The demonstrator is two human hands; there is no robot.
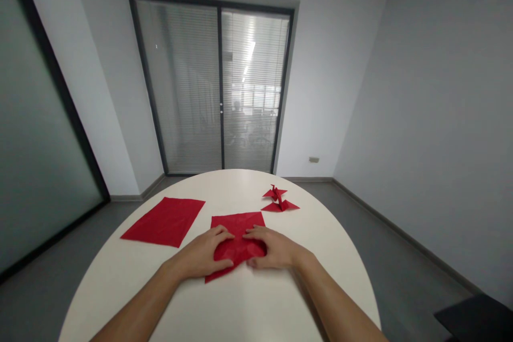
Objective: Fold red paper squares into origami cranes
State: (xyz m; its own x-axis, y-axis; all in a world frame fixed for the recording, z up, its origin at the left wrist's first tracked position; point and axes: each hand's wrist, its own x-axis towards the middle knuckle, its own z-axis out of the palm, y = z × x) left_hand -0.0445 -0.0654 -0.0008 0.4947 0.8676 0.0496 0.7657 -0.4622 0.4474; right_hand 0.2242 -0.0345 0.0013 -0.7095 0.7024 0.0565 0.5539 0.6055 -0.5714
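A red sheet of paper [238, 220] with faint creases lies on the table before me, under both hands. My left hand [206, 254] rests on its left side, fingers and thumb apart. On the right side, my right hand [280, 248] touches the sheet, also with a gap between thumb and fingers. The paper bulges slightly inside both gaps, and its near edge slants up toward my right thumb. Whether that edge is folded or just lifted, I cannot tell. My hands cover parts of both side edges.
A second red sheet [164, 222] lies flat at the left of the round white table [236, 184]. Two folded red paper cranes [281, 204] stand close together at the back right. A dark object [476, 318] is at the lower right, beyond the table's edge.
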